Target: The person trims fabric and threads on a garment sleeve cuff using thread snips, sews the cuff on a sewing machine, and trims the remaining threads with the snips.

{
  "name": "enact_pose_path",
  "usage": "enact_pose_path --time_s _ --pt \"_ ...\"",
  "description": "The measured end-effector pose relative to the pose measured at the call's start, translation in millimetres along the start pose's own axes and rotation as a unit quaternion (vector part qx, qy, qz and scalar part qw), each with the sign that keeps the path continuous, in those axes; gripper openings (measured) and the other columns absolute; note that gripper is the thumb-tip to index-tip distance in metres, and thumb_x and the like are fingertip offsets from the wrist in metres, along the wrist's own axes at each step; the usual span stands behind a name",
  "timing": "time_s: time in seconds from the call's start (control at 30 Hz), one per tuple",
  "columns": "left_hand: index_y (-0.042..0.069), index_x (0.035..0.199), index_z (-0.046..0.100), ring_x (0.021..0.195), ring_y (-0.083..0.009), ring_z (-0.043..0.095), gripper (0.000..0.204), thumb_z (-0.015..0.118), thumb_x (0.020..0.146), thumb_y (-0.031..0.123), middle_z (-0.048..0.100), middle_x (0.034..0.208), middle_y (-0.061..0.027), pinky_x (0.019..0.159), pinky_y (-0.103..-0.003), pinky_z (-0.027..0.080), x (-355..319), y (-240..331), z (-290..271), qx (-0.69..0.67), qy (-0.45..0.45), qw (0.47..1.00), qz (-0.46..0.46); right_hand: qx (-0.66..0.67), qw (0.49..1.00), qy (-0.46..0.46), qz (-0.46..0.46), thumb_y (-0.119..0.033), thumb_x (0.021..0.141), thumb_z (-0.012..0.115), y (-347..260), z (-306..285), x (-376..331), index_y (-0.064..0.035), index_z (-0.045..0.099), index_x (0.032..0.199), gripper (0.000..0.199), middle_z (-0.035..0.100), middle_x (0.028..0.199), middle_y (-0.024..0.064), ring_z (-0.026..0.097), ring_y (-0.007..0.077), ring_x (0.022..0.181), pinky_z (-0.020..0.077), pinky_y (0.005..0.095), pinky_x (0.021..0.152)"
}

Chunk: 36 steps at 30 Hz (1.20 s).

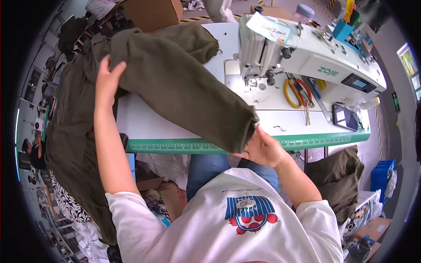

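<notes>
Hands — two, left (106, 81) and right (262, 147) — each gripping one olive garment (175, 83) beside one sewing machine (307, 57).

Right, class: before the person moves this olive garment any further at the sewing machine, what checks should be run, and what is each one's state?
1. Left hand grips the olive garment: ok.
2. Right hand holds the garment's cuff end at the table edge: ok.
3. Fabric clear of the sewing machine needle area: ok.
4. Scissors clear of the fabric: ok.
5. Phone away from the garment: ok.
6. Needle raised: cannot tell.
</notes>
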State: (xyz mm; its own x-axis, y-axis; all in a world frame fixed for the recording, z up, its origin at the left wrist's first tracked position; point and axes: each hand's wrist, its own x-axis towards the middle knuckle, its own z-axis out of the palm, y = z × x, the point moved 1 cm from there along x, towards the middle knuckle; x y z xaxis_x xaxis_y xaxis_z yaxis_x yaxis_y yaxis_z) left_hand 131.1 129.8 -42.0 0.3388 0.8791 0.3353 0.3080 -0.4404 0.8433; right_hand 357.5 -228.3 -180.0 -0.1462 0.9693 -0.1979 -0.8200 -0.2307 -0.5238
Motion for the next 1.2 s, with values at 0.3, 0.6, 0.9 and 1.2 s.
enact_pose_path --time_s 0.3,0.6,0.9,1.2 --pt "0.005 0.112 0.059 0.085 -0.0207 0.059 0.038 0.074 0.078 0.012 0.062 0.100 -0.0089 0.073 -0.032 0.049 -150 59 142 0.056 -0.277 0.954 0.101 -0.393 0.888 0.228 -0.073 -0.015 0.094 0.061 -22 -6 -24 -0.0006 0.051 0.128 0.038 0.061 0.115 0.0120 0.063 0.0177 0.096 0.0537 0.0319 0.078" --pt "0.004 0.099 0.056 0.074 -0.0228 0.062 0.029 0.074 0.076 0.005 0.061 0.090 -0.0084 0.067 -0.033 0.051 -191 51 184 0.122 -0.170 0.955 0.208 -0.680 0.583 0.226 -0.383 0.005 0.079 0.063 -38 -4 39 -0.0036 0.058 0.114 0.036 0.063 0.114 0.0124 0.058 0.0229 0.115 0.0490 0.0318 0.091" --pt "0.001 0.101 0.063 0.085 -0.0260 0.066 0.017 0.055 0.087 -0.007 0.068 0.094 -0.0130 0.074 -0.034 0.052 -191 83 157 0.041 -0.117 0.971 0.207 -0.442 0.816 0.180 -0.326 0.002 0.090 0.060 -40 -1 17 0.0012 0.058 0.108 0.018 0.066 0.100 0.0068 0.063 0.0119 0.094 0.0483 0.0252 0.084" --pt "-0.002 0.110 0.059 0.092 -0.0165 0.060 0.029 0.038 0.091 -0.008 0.062 0.099 -0.0102 0.085 -0.029 0.046 -191 73 144 -0.138 -0.200 0.969 0.054 -0.148 0.950 0.087 -0.261 -0.014 0.100 0.053 -26 16 15 -0.0009 0.058 0.109 0.017 0.061 0.097 -0.0015 0.054 0.0076 0.092 0.0440 0.0249 0.084"
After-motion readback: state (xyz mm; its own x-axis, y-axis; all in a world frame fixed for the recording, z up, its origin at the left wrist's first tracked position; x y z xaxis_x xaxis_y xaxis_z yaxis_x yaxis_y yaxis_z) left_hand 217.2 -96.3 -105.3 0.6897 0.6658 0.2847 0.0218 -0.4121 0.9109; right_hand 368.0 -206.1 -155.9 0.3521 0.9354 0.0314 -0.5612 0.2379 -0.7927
